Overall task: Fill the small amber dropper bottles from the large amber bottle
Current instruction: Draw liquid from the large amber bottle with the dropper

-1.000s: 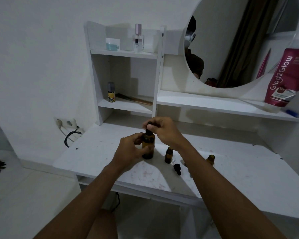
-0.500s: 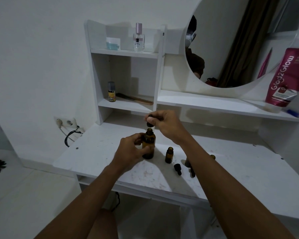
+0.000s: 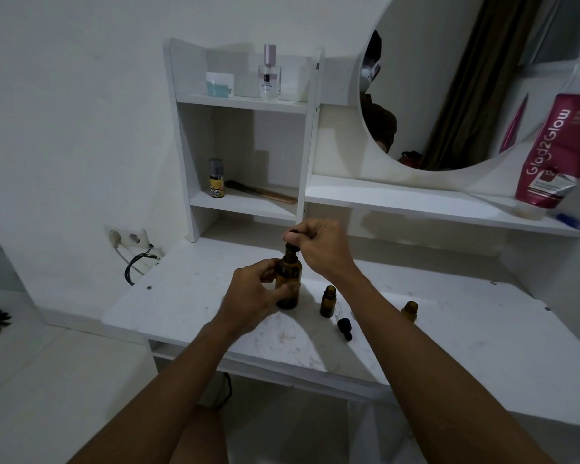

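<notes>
The large amber bottle (image 3: 289, 276) stands upright on the white vanity table (image 3: 482, 329). My left hand (image 3: 253, 296) grips its body from the left. My right hand (image 3: 318, 249) pinches the black dropper cap (image 3: 292, 244) right at the bottle's neck. One small amber bottle (image 3: 327, 301) stands uncapped just right of the large one. A second small amber bottle (image 3: 410, 310) shows behind my right forearm, partly hidden. A loose black dropper cap with its glass tube (image 3: 344, 324) lies on the table between them.
White shelves rise behind the table with a yellow-labelled can (image 3: 216, 178), a comb (image 3: 265, 193), a perfume bottle (image 3: 269, 74) and a jar (image 3: 219, 84). A round mirror (image 3: 466, 78) and a red tube (image 3: 556, 152) are at the right. A wall socket with a cable (image 3: 129, 239) sits at the left.
My right hand had lifted the dropper cap above the large bottle's neck; now it has come back down to the neck. The left hand keeps its hold on the bottle.
</notes>
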